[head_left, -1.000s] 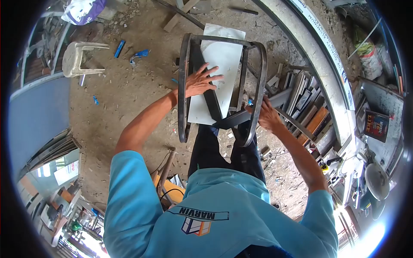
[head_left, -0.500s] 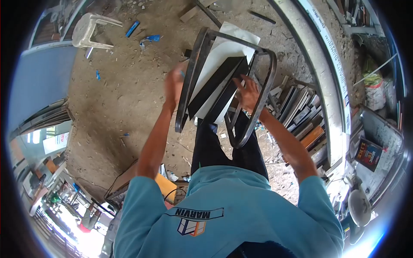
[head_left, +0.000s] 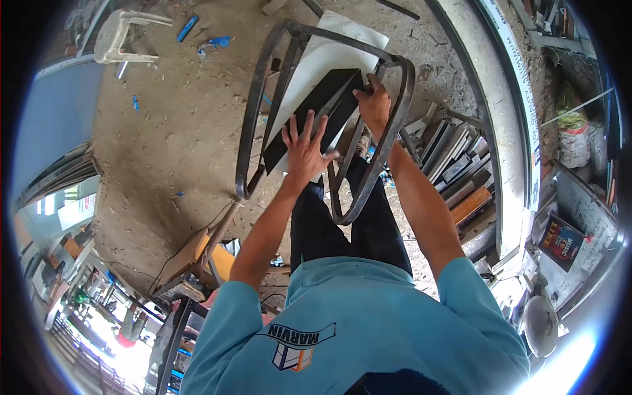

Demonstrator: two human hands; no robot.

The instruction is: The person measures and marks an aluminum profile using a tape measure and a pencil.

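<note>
A black folded panel with a raised ridge lies at a slant on a white board. Around them stands a dark metal frame with rounded corners. My left hand rests on the lower part of the panel, its fingers spread. At the panel's upper right edge is my right hand, with thumb and fingers bent round the edge, inside the frame's right loop.
A pale plastic stool and blue scraps lie on the dirt floor at the upper left. Stacked offcuts sit to the right, beside a long pale rail. Wooden pieces are at the lower left.
My left hand has moved right, from outside the frame onto the black panel. My right hand has shifted up along the panel's edge. The frame and panel appear slightly further left and turned.
</note>
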